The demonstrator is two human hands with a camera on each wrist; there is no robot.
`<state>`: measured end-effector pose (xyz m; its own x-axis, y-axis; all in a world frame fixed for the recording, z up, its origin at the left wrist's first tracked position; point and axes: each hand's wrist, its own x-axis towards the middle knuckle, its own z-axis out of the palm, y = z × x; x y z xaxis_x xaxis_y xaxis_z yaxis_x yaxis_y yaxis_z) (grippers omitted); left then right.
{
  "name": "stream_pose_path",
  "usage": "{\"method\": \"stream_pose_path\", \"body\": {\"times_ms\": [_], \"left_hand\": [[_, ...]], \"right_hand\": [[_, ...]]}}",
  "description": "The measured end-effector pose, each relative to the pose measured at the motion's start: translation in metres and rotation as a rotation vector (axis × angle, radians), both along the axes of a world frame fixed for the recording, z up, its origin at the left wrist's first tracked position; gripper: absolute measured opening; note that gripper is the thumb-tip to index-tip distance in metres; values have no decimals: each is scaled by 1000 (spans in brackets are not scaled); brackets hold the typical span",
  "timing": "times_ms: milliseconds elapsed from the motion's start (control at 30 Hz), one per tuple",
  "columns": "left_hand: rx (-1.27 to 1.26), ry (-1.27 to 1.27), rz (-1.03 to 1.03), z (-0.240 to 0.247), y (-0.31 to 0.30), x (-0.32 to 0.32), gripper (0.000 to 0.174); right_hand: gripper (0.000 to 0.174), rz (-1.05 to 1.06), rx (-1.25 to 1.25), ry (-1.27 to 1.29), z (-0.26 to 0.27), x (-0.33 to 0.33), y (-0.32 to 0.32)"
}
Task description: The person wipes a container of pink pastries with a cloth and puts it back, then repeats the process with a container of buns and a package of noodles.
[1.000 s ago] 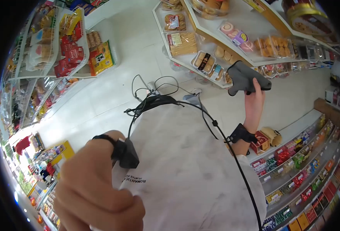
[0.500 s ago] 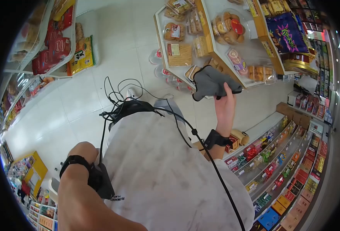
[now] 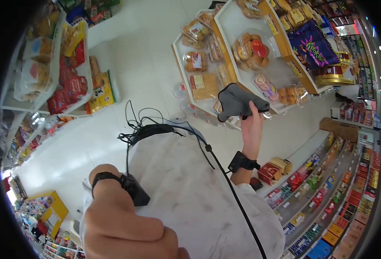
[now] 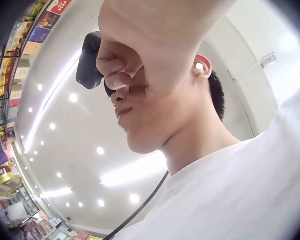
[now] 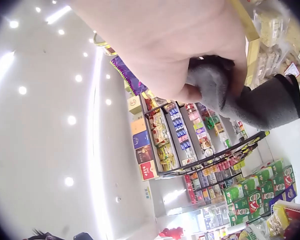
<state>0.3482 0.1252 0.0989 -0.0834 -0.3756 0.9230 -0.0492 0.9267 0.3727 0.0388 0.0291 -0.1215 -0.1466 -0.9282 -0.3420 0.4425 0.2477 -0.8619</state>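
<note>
My right hand [image 3: 252, 125] is raised in front of me and grips a grey fabric piece with a dark trimmed edge [image 3: 239, 102]. It hangs just before the lower tier of a pastry display [image 3: 225, 52]. In the right wrist view the same grey fabric [image 5: 262, 102] bunches under my curled fingers [image 5: 210, 75]. My left hand [image 3: 121, 228] is lifted close to the head camera, fingers curled into a fist [image 4: 127, 75] beside the face. Nothing shows inside it. A black device [image 4: 88, 60] sits just past its knuckles.
The tiered display carries clear packs of buns and biscuits, with a purple snack bag [image 3: 311, 45] above. A rack of red and yellow packets [image 3: 65, 82] stands left. Low shelves of small boxes [image 3: 328, 203] run along the right. White tiled floor [image 3: 143, 52] lies between them. Black cables [image 3: 147, 127] cross my shirt.
The head view has swung, so the pastry display now sits more centrally. My right hand still grips the grey fabric and is closer to the display's lower tier. My left hand stays raised.
</note>
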Motion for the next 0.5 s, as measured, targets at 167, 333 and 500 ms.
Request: {"method": "stream_pose_path", "body": {"times_ms": [167,333,500], "left_hand": [[-155,17,-193,-5,-40,-19,16],[22,-61,-428,28,-93,-50,22],[89,216,-295,25,-121,-81,25]], "right_hand": [[28,-71,-20,-102,-6,-22,-33],[30,-179,-71,-96,-10,-34,-47],[31,-307,-42,-87,-16,-36,-51]]}}
